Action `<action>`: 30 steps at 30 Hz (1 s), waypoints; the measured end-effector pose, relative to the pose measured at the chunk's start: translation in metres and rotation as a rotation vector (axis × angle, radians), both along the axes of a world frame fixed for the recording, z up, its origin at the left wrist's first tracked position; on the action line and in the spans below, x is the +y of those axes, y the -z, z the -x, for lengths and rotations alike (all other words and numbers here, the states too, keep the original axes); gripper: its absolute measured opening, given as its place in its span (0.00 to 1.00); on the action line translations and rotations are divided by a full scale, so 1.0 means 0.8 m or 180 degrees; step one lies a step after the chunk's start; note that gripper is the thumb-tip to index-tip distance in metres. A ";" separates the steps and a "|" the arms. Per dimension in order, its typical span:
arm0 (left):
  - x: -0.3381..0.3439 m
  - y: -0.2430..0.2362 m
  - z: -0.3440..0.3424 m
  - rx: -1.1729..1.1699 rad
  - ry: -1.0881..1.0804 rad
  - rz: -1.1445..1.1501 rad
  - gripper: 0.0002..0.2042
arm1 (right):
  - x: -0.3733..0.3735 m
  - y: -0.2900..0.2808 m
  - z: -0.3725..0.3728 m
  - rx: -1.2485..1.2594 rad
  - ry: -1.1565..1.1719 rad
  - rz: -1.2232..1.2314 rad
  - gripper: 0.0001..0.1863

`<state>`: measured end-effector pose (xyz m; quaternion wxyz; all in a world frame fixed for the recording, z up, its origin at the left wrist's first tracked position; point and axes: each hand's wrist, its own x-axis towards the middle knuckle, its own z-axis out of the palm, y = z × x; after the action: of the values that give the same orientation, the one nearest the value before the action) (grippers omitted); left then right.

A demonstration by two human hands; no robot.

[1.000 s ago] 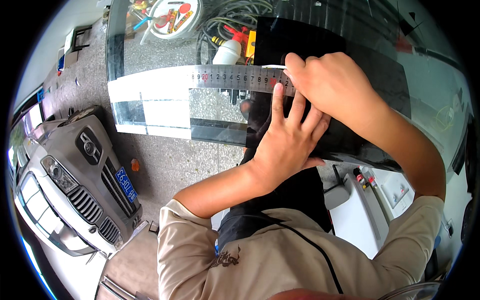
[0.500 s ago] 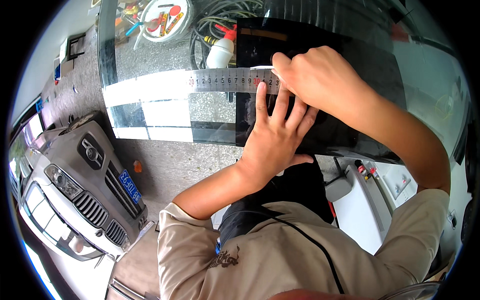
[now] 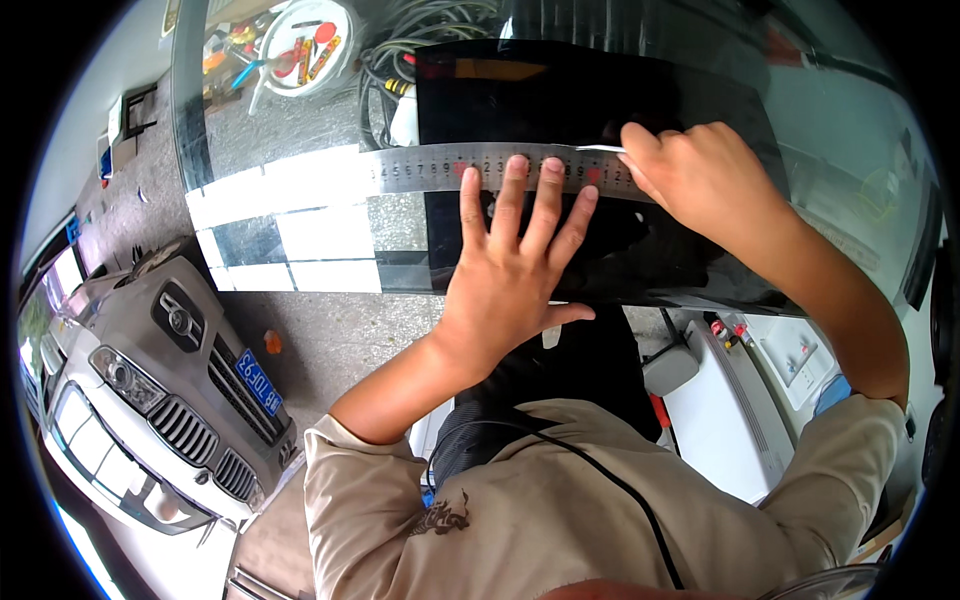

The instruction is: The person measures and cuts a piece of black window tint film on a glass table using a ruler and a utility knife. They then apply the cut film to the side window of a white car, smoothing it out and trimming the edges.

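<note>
A sheet of dark film (image 3: 560, 95) lies on a glass pane (image 3: 195, 140). A steel ruler (image 3: 410, 170) lies across both, running left to right. My left hand (image 3: 510, 270) is spread flat on the film with its fingertips pressing on the ruler's lower edge. My right hand (image 3: 700, 180) is closed around a small cutter (image 3: 600, 149), whose pale tip rests at the ruler's upper edge near its right end. The cutter's body is hidden in the fist.
Seen through and past the glass: a silver car front (image 3: 150, 400) at the lower left, a round white tray of tools (image 3: 300, 40) and coiled cables (image 3: 420, 30) at the top, and a white cabinet (image 3: 740, 400) at the lower right.
My left hand has slid up, and its spread fingers now rest on the ruler. My right hand sits further right along the ruler. The view has shifted.
</note>
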<state>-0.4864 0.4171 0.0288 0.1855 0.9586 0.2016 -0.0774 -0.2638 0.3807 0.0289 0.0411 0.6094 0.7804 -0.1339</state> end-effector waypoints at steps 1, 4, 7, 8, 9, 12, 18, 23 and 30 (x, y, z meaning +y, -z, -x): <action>0.001 -0.002 -0.001 -0.0001 -0.0040 0.0072 0.55 | -0.002 0.001 -0.002 0.0024 0.0009 -0.0025 0.10; 0.002 -0.006 -0.001 0.0021 -0.0066 0.0112 0.56 | -0.002 0.006 -0.003 -0.0152 -0.0115 -0.0199 0.09; 0.005 -0.013 -0.006 -0.0176 -0.0125 0.0168 0.52 | -0.003 0.006 -0.004 -0.0141 -0.0124 -0.0348 0.09; 0.003 -0.014 -0.008 -0.0395 -0.0043 0.0175 0.50 | -0.003 0.008 -0.003 -0.0067 -0.0106 -0.0382 0.09; -0.005 -0.021 -0.015 -0.0418 0.0032 0.0245 0.48 | -0.001 0.008 -0.004 -0.0005 -0.0114 -0.0419 0.09; -0.034 -0.018 -0.047 -0.0515 0.0158 0.0471 0.43 | 0.001 0.005 -0.002 -0.0154 -0.0197 -0.0355 0.11; -0.049 0.008 -0.067 -0.0712 0.0090 0.0341 0.38 | 0.000 0.012 -0.007 -0.0142 -0.0234 -0.0354 0.12; -0.051 0.006 -0.070 -0.0560 0.0054 0.0332 0.39 | -0.001 0.006 -0.012 -0.0119 -0.0230 -0.0251 0.14; -0.049 0.004 -0.072 -0.0479 -0.0035 0.0486 0.43 | -0.020 0.015 -0.031 -0.0110 -0.0205 -0.0369 0.12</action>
<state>-0.4284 0.3780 0.0259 0.2731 0.9437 0.1859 -0.0193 -0.2392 0.3644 0.0172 0.0235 0.5875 0.8053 -0.0765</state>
